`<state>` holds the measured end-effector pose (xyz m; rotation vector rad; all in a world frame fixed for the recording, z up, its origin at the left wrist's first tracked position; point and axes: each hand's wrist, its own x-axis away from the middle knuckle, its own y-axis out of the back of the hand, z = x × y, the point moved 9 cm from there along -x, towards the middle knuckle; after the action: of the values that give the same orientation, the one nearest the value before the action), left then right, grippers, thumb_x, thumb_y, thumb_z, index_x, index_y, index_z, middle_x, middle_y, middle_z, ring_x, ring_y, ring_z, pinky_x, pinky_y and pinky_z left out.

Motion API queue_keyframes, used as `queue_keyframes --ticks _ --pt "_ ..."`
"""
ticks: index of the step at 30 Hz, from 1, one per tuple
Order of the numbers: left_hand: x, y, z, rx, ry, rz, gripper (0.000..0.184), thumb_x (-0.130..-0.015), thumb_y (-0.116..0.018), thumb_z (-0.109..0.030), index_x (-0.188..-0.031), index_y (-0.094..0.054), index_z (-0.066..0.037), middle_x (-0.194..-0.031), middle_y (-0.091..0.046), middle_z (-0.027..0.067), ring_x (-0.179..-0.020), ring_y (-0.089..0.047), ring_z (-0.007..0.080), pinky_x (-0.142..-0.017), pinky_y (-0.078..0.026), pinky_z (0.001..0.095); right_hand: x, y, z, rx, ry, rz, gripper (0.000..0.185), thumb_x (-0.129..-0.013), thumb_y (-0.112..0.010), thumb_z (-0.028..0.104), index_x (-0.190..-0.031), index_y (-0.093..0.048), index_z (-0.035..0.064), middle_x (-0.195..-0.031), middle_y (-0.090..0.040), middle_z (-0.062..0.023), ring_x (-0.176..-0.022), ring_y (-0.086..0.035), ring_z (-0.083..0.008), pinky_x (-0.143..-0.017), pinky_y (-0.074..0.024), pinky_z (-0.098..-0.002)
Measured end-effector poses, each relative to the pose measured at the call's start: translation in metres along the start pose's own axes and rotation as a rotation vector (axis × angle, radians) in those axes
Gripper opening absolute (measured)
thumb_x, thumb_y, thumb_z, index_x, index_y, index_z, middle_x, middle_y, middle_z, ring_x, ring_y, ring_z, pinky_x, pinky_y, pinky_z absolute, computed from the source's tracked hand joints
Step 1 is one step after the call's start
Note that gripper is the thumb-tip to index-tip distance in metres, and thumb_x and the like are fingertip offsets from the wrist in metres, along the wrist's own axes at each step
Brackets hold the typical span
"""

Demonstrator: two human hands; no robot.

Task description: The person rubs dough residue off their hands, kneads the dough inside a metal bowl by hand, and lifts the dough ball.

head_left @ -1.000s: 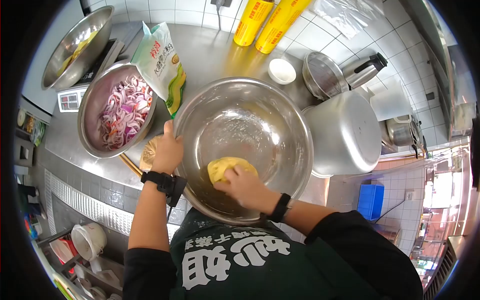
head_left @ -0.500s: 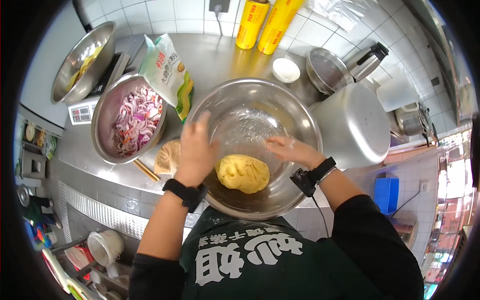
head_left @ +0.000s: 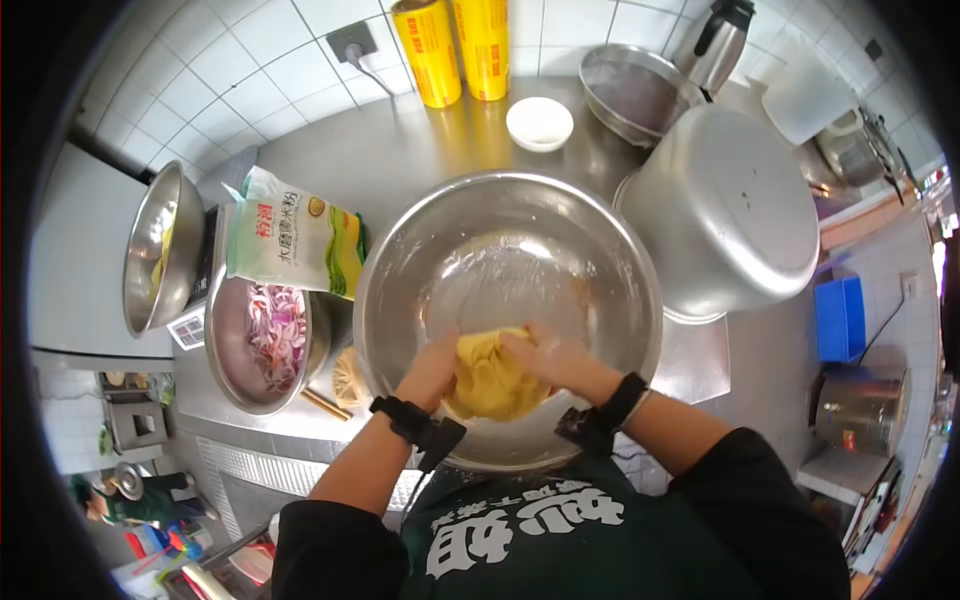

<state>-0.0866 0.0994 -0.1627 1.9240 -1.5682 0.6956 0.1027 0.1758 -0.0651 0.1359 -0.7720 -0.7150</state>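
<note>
A large steel bowl point(head_left: 610, 250) stands on the steel counter in front of me, whitish smears on its inner wall. Low inside it is a lump of yellow dough point(head_left: 492, 385), creased and uneven. From the left side my left hand point(head_left: 432, 368) holds the dough, its fingers partly blurred. My right hand point(head_left: 555, 360) grips the dough's right and upper part, also blurred by motion. Both wrists wear black straps with small devices.
Left are a flour bag point(head_left: 290, 235), a bowl of sliced onions point(head_left: 225, 350) and a tilted steel bowl point(head_left: 145, 240). Behind stand yellow boxes point(head_left: 430, 55) and a white bowl point(head_left: 540, 124). A big pot point(head_left: 740, 210) is right. Another person point(head_left: 130, 500) is far left.
My left hand has left the rim and gone down to the dough. My right hand let go of the dough, then took hold again. The dough looks taller, and the view has turned.
</note>
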Motion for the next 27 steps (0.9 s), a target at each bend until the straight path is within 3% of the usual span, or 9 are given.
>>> queue_keyframes --ticks 3,6,8,9,11,13,16,22,27 --pt "0.057 -0.011 -0.140 -0.323 -0.510 -0.090 0.037 -0.092 -0.049 -0.027 -0.124 -0.046 -0.008 -0.111 -0.057 0.0255 -0.102 -0.056 0.0384 -0.085 -0.046 0.0406 0.011 0.050 0.044 -0.010 0.241 -0.256 0.056 -0.091 -0.048 0.049 -0.117 -0.054 -0.0003 -0.096 -0.063 -0.0243 -0.094 -0.061 -0.0373 -0.081 -0.0473 -0.0423" --pt "0.058 -0.020 -0.178 -0.466 -0.569 -0.228 0.046 -0.093 -0.048 -0.040 -0.129 -0.045 -0.013 -0.124 -0.050 0.0256 -0.111 -0.052 0.0415 -0.090 -0.044 0.0442 0.004 0.072 0.049 -0.033 0.377 -0.375 0.051 -0.091 -0.050 0.046 -0.114 -0.054 0.0008 -0.093 -0.063 -0.0230 -0.091 -0.060 -0.0382 -0.080 -0.0473 -0.0432" --pt "0.033 -0.026 -0.165 -0.601 -0.440 -0.344 0.052 -0.091 -0.049 -0.045 -0.133 -0.044 -0.015 -0.129 -0.045 0.0256 -0.116 -0.046 0.0438 -0.094 -0.041 0.0493 -0.009 0.070 0.036 0.074 0.324 -0.293 0.048 -0.092 -0.049 0.045 -0.113 -0.054 0.0022 -0.095 -0.063 -0.0232 -0.092 -0.060 -0.0380 -0.080 -0.0475 -0.0441" --pt "0.019 -0.031 -0.155 -0.669 -0.372 -0.401 0.055 -0.090 -0.049 -0.048 -0.135 -0.043 -0.017 -0.132 -0.043 0.0255 -0.119 -0.044 0.0450 -0.095 -0.040 0.0518 -0.016 0.076 0.020 0.096 0.233 -0.423 0.046 -0.092 -0.049 0.044 -0.114 -0.054 0.0035 -0.096 -0.062 -0.0229 -0.093 -0.059 -0.0384 -0.081 -0.0475 -0.0447" --pt "0.006 -0.052 -0.152 -0.820 -0.504 -0.507 0.057 -0.089 -0.050 -0.049 -0.138 -0.041 -0.021 -0.135 -0.042 0.0198 -0.125 -0.037 0.0442 -0.098 -0.036 0.0566 -0.038 0.084 -0.016 0.144 0.057 -0.679 0.043 -0.093 -0.048 0.042 -0.115 -0.054 0.0061 -0.097 -0.061 -0.0225 -0.094 -0.058 -0.0390 -0.082 -0.0475 -0.0457" --pt "0.001 -0.067 -0.153 -1.000 -0.677 -0.655 0.057 -0.089 -0.050 -0.049 -0.138 -0.042 -0.022 -0.135 -0.043 0.0163 -0.124 -0.037 0.0419 -0.097 -0.036 0.0554 -0.074 0.063 -0.035 0.075 0.117 -0.773 0.038 -0.093 -0.050 0.036 -0.110 -0.055 0.0030 -0.096 -0.062 -0.0212 -0.090 -0.059 -0.0391 -0.077 -0.0480 -0.0434" --pt "-0.005 -0.059 -0.149 -0.918 -0.712 -0.593 0.048 -0.088 -0.051 -0.042 -0.131 -0.049 -0.020 -0.129 -0.046 0.0143 -0.116 -0.041 0.0391 -0.096 -0.037 0.0523 -0.087 0.029 -0.028 0.286 0.115 -0.990 0.033 -0.091 -0.052 0.033 -0.107 -0.055 0.0037 -0.100 -0.060 -0.0214 -0.085 -0.058 -0.0415 -0.072 -0.0483 -0.0450" --pt "-0.010 -0.054 -0.136 -0.985 -0.833 -0.659 0.046 -0.087 -0.054 -0.037 -0.123 -0.051 -0.009 -0.120 -0.046 0.0175 -0.110 -0.042 0.0397 -0.091 -0.035 0.0512 -0.080 0.029 -0.011 0.311 0.037 -1.038 0.031 -0.090 -0.052 0.035 -0.107 -0.055 0.0096 -0.096 -0.056 -0.0199 -0.083 -0.057 -0.0408 -0.071 -0.0475 -0.0518" --pt "-0.017 -0.048 -0.130 -0.857 -0.860 -0.684 0.047 -0.084 -0.058 -0.042 -0.119 -0.054 -0.011 -0.117 -0.047 0.0173 -0.108 -0.043 0.0386 -0.092 -0.035 0.0512 -0.077 0.040 -0.011 0.131 0.050 -0.960 0.030 -0.091 -0.051 0.036 -0.103 -0.058 0.0093 -0.090 -0.056 -0.0211 -0.088 -0.056 -0.0406 -0.075 -0.0462 -0.0509"
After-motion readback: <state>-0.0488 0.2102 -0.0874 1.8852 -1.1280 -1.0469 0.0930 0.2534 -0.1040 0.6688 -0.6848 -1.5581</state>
